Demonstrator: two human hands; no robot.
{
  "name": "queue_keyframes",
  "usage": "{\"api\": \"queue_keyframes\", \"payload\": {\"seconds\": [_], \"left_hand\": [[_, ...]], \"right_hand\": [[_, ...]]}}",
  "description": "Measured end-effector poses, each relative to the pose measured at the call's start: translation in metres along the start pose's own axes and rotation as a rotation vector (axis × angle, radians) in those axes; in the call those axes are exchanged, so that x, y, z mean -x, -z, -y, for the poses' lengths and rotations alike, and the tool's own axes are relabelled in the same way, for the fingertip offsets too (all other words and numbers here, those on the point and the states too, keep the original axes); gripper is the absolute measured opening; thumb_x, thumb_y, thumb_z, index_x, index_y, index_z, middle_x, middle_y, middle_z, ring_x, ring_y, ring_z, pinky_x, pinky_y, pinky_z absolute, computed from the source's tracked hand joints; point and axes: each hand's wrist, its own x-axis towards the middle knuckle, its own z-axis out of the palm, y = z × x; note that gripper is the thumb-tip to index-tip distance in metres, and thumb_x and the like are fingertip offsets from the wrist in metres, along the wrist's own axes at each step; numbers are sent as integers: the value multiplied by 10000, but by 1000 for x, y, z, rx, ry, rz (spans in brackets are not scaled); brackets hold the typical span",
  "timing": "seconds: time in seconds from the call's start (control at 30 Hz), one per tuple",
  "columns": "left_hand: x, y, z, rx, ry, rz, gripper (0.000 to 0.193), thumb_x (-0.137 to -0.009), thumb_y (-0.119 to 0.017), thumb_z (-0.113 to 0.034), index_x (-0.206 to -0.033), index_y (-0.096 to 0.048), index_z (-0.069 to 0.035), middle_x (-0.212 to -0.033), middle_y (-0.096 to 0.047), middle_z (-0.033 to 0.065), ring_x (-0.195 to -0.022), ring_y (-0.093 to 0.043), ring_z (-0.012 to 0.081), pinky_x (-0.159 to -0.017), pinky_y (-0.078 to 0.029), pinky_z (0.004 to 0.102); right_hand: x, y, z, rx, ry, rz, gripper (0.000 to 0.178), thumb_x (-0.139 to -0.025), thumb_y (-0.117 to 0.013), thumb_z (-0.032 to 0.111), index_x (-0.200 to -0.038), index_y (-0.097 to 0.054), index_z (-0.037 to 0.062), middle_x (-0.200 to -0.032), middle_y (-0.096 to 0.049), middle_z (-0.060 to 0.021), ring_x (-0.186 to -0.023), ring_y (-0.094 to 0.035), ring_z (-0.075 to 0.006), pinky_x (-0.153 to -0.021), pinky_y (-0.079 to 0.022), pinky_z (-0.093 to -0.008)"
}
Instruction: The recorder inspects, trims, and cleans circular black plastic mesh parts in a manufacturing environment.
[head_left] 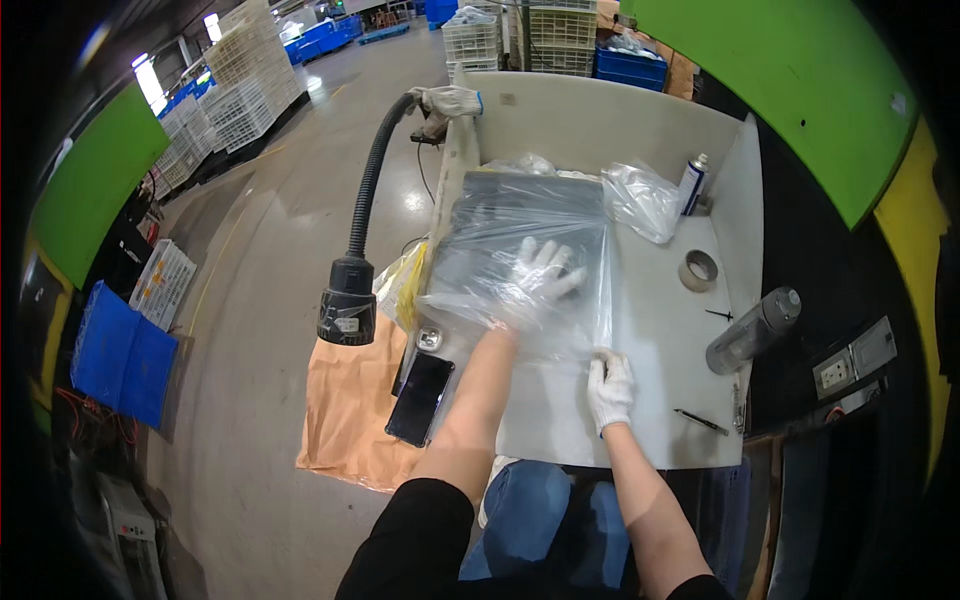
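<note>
A large clear plastic bag lies over a dark grey, flat, sheet-like stack on the pale worktable. My left hand, in a white glove, reaches under the bag's film, its fingers spread over the dark stack. The film covers it down to the wrist. At the bag's near right corner, my right hand, also white-gloved, has its fingers closed on the film edge. Whether the dark stack is inside the bag or beneath it, I cannot tell.
A phone lies left of my left forearm. Rightward are a tape roll, spray can, bottle and pen. A black flexible hose arches at the left. Crumpled clear plastic sits at the back.
</note>
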Motion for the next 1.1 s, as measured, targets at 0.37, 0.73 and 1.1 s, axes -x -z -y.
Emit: {"api": "queue_keyframes", "payload": {"seconds": [0.37,0.73,1.1], "left_hand": [[2,-19,-33,-79,319,292,529,-877,-513,-373,-1400,-486,-293,-1558,-274,122,-1471,-143,320,-1183,-5,547],[59,-17,-76,10,525,714,569,-927,-385,-489,-1410,-473,-203,-1540,-317,122,-1409,-294,343,-1154,-234,462],[127,28,-113,-34,393,445,580,-949,-373,-505,-1413,-435,-163,-1489,-367,172,-1409,-260,368,-1160,-141,515]], "right_hand": [[-3,1,8,104,148,-50,258,-847,-538,127,-1088,-631,130,-1031,-639,-130,-921,-616,-334,-840,-494,-439],[53,29,12,199,186,56,274,-834,-589,196,-1091,-657,131,-1185,-605,-138,-1085,-581,-334,-969,-460,-415],[47,128,-28,684,109,157,375,-856,-512,218,-1206,-607,124,-1294,-566,-120,-1189,-513,-322,-1020,-394,-448]]}}
